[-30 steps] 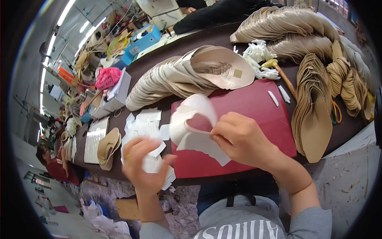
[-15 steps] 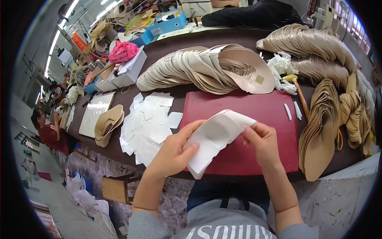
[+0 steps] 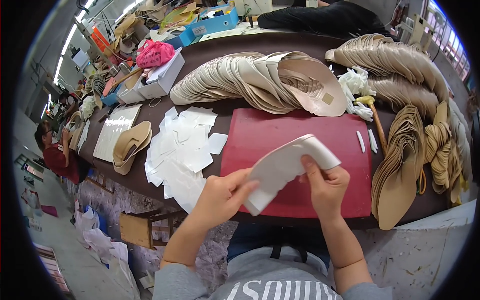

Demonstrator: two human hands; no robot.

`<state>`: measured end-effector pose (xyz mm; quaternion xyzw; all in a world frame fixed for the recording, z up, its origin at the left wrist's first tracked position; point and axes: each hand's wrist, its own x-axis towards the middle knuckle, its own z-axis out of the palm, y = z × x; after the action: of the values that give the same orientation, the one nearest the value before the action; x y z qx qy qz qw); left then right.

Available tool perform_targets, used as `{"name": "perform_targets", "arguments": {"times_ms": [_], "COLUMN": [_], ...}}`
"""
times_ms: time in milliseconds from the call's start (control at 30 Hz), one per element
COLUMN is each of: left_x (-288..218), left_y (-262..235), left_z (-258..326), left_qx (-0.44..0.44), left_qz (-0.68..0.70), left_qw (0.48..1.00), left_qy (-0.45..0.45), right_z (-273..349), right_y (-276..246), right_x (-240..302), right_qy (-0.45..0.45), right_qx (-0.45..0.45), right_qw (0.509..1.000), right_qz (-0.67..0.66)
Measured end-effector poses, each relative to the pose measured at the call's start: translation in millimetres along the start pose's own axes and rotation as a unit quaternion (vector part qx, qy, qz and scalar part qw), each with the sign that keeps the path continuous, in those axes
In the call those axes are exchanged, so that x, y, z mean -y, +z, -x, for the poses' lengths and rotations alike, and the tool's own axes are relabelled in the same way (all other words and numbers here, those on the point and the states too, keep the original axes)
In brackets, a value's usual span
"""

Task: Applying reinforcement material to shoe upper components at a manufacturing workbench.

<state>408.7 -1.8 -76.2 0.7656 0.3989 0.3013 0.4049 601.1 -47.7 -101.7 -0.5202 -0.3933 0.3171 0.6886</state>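
Both my hands hold a pale, curved shoe-upper piece (image 3: 280,170) above the red mat (image 3: 295,125). My left hand (image 3: 217,197) pinches its lower left end between thumb and fingers. At the right end, where the piece bends over, my right hand (image 3: 327,187) grips it with the thumb pressed on its inner face. Uneven edges show along its near side. Left of the mat lies a loose pile of thin white sheets (image 3: 182,145). Beyond the mat a long row of nested pale shoe uppers (image 3: 235,82) rests on the dark table.
To the right are tan stacked uppers (image 3: 400,160), a wooden-handled hammer (image 3: 381,130), white sticks (image 3: 361,141) and crumpled white strips (image 3: 354,82). A tan upper (image 3: 131,145) and a glossy white board (image 3: 117,132) lie left. A person (image 3: 59,155) works far left; a stool (image 3: 142,230) stands below.
My right hand has turned and taken a fuller grip, thumb now on the inner face. The piece is stretched out more, its right end bending over. The whole view has shifted slightly.
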Motion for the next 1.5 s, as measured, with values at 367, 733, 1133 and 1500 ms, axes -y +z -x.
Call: {"name": "perform_targets", "arguments": {"times_ms": [367, 733, 1133, 1500], "left_x": [10, 74, 51, 98], "left_y": [45, 102, 131, 80], "left_z": [27, -16, -30, -66], "left_qx": [0.073, -0.030, -0.059, -0.383], "left_qz": [0.130, 0.747, 0.676, -0.183], "left_qw": [0.970, 0.647, 0.721, 0.858], "left_qy": [0.191, -0.150, -0.142, 0.290], "right_z": [-67, -2, -9, -118], "right_y": [-2, -33, -54, -167], "right_x": [9, -29, -43, -98], "right_qy": [0.149, 0.065, 0.179, -0.076], "right_qx": [0.157, 0.137, 0.113, -0.178], "right_qw": [0.867, 0.988, 0.966, 0.731], "right_qz": [-0.449, 0.023, -0.150, 0.654]}}
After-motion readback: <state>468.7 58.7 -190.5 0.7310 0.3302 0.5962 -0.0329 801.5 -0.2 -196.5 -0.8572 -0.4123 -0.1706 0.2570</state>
